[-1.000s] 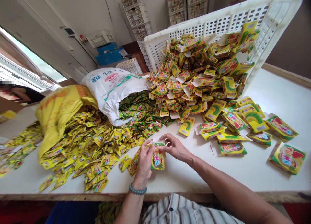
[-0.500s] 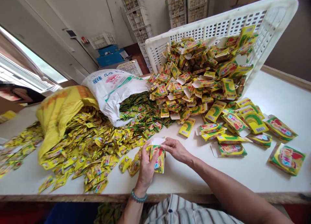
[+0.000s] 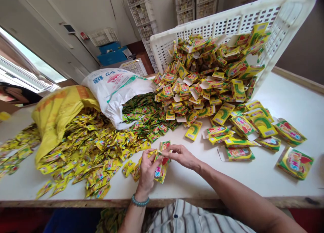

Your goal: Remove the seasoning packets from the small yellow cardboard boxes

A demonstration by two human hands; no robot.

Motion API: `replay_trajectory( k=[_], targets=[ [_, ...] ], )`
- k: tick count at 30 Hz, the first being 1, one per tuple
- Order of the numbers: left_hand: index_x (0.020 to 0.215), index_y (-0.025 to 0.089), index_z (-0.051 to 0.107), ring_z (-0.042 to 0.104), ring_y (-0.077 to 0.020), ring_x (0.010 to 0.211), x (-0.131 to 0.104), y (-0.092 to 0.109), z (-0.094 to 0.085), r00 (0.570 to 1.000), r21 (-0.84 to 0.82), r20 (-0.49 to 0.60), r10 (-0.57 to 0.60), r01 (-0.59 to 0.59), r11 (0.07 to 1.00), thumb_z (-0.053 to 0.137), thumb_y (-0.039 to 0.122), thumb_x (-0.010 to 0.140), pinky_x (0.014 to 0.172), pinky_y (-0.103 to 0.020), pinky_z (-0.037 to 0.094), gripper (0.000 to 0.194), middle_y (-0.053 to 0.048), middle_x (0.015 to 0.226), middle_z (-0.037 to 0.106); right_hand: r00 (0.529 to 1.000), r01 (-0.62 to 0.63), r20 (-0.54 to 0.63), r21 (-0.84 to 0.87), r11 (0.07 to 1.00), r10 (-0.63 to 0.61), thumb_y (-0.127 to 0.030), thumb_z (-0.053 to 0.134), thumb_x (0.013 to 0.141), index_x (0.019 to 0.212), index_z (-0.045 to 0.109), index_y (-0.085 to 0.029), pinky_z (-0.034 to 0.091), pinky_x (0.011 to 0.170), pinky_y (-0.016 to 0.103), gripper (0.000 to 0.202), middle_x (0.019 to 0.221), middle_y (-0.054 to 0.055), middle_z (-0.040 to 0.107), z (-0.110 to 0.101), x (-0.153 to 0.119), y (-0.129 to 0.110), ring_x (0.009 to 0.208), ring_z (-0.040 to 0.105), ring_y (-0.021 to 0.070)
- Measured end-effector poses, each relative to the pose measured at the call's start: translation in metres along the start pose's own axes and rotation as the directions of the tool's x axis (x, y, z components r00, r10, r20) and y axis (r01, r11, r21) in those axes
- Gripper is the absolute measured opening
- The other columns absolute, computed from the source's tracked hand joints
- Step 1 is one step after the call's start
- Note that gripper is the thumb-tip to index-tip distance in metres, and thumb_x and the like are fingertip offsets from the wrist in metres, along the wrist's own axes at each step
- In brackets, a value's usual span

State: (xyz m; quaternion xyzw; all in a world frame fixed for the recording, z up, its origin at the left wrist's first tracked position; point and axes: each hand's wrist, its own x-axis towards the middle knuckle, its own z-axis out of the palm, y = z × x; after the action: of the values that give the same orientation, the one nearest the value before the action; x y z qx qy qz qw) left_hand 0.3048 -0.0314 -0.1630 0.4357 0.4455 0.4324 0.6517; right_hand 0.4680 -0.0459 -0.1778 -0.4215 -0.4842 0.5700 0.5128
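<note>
A small yellow, green and red printed carton [image 3: 160, 175] is held just above the table in front of me. My left hand [image 3: 146, 170], a beaded bracelet at its wrist, wraps round the carton's left side. With thumb and fingers pinched together, my right hand [image 3: 181, 155] grips the carton's upper end, and its fingers partly hide that end. A printed piece [image 3: 165, 145] shows just above those fingers; whether it is the carton's flap I cannot tell. Close to my left hand lie a few yellow sachets [image 3: 128, 168].
Yellow sachets [image 3: 106, 148] spill from a yellow sack [image 3: 60, 108], and green sachets [image 3: 145, 111] from a white sack [image 3: 113, 88]. A tipped white crate [image 3: 162, 51] pours out open-ended cartons [image 3: 197, 81]. More cartons [image 3: 295, 164] lie at right. Another person [image 3: 21, 94] is at far left.
The white inside of the carton's top no longer shows; a printed piece appears there instead. Both hands stay on the carton, which leans more. The view has shifted slightly.
</note>
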Motion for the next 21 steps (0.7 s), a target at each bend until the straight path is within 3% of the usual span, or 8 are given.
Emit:
replay_trajectory(
  k=[5,8,12,18,21],
  targets=[
    [0.102,0.021,0.046,0.068,-0.0174,0.066,0.001,0.001,-0.002,0.999,0.07,-0.033,-0.003,0.006,0.998,0.077,0.03,0.068,0.063,-0.027,0.053,0.048,-0.002,0.08,0.071,0.995,-0.05,-0.089,0.06,0.997,0.055,-0.052,0.078,0.063,0.068,0.069,-0.015,0.041,0.059,0.025,0.038,0.066,0.0,0.062,0.007,0.003,0.005,0.062,0.05,0.0118],
    [0.103,0.02,0.05,0.068,-0.0182,0.069,0.002,-0.003,-0.004,0.999,0.108,-0.036,0.009,-0.005,0.994,0.075,0.032,0.07,0.064,-0.028,0.053,0.043,-0.005,0.085,0.071,0.974,-0.103,-0.174,0.217,0.971,0.143,-0.051,0.082,0.055,0.066,0.069,-0.015,0.04,0.058,0.026,0.04,0.062,0.0,0.062,0.009,0.007,0.008,0.058,0.05,0.0113],
    [0.105,0.02,0.052,0.069,-0.0185,0.07,0.005,-0.005,-0.005,1.0,0.169,-0.01,0.029,-0.027,0.985,0.076,0.033,0.071,0.066,-0.028,0.054,0.044,-0.005,0.085,0.072,0.96,-0.164,-0.161,0.335,0.928,0.228,-0.047,0.085,0.05,0.066,0.073,-0.014,0.04,0.059,0.027,0.039,0.06,0.001,0.063,0.004,0.008,0.006,0.058,0.05,0.0117],
    [0.099,0.019,0.054,0.068,-0.0174,0.063,0.005,0.004,0.004,0.995,0.069,-0.096,0.032,-0.026,0.997,0.078,0.037,0.067,0.059,-0.027,0.054,0.044,-0.003,0.08,0.072,0.987,-0.096,-0.093,0.298,0.95,0.129,-0.053,0.074,0.068,0.076,0.077,-0.014,0.042,0.067,0.029,0.041,0.065,0.002,0.065,0.009,0.001,0.005,0.064,0.053,0.0138],
    [0.098,0.019,0.053,0.068,-0.0182,0.064,0.003,0.01,0.009,0.99,0.003,-0.142,0.023,-0.023,1.0,0.079,0.036,0.065,0.061,-0.028,0.054,0.045,-0.001,0.075,0.071,0.99,-0.002,-0.135,0.246,0.969,0.036,-0.055,0.067,0.076,0.083,0.078,-0.017,0.044,0.071,0.03,0.04,0.078,0.004,0.068,0.018,-0.003,0.009,0.075,0.056,0.0167]
  ],
)
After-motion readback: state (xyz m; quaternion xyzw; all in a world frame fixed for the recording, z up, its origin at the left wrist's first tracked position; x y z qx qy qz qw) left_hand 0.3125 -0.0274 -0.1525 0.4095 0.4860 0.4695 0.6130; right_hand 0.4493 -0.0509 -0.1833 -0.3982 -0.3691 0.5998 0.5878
